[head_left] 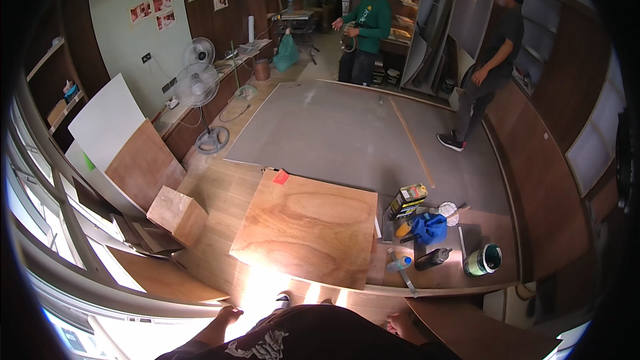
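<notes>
My left hand hangs low beside my body with its fingers curled; whether anything is in it is too small to tell. My right hand is low on the other side, fingers bent inward, their contents hidden. Ahead of me lies a square plywood board with a red patch on one corner. It overlaps a big grey sheet bearing a long wooden strip. At the right are a tall can, a blue cloth, a small bottle, a dark bottle and a paint bucket.
A person in green stands beyond the sheet holding a coil; another in dark clothes stands on its right. Standing fans, leaning panels and a wooden box are at left, with windows and shelving along the walls.
</notes>
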### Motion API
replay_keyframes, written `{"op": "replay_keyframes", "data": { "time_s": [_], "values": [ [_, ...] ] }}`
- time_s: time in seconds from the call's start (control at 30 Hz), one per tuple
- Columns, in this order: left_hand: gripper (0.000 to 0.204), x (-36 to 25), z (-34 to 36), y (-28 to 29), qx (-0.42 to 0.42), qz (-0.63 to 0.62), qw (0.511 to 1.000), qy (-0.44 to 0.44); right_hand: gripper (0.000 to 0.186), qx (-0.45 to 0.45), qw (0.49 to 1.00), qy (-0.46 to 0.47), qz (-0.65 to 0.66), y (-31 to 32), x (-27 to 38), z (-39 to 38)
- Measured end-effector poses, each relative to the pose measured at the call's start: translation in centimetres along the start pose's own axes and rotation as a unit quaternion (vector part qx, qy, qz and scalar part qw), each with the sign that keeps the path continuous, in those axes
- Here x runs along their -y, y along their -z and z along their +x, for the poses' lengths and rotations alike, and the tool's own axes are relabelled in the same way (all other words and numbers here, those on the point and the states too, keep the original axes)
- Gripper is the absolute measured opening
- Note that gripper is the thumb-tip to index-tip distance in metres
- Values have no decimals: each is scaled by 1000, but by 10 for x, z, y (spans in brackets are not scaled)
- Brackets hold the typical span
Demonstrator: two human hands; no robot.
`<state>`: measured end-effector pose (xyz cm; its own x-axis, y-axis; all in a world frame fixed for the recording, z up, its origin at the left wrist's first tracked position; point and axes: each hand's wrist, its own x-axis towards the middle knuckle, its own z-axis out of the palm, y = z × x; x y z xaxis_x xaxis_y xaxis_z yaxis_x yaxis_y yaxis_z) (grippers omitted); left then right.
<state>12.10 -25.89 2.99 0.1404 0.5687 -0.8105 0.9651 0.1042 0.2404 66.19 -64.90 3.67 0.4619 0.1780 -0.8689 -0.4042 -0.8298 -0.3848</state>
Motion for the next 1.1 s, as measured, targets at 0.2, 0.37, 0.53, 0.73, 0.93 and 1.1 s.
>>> {"op": "replay_keyframes", "data": {
  "time_s": [0.2,0.37,0.53,0.73,0.93,1.1],
  "values": [
    [51,-3,-9,5,-6,40,999,-17,21,-2,1000,7,-20,-10,2,3],
    [50,-6,-23,3,-3,39,999,0,23,-11,998,24,-64,-15,18,-24],
    [50,-2,-10,-7,-8,47,999,-19,26,5,996,47,-81,-10,10,-26],
    [48,18,-5,-22,-81,28,995,-45,20,13,999,10,-31,-19,0,9],
    [51,-17,-34,-10,-71,8,997,-31,19,16,996,-6,-89,-21,28,4],
    [49,-6,-41,-27,-82,-15,996,-21,18,26,992,8,-122,-24,56,0]
  ]
}}
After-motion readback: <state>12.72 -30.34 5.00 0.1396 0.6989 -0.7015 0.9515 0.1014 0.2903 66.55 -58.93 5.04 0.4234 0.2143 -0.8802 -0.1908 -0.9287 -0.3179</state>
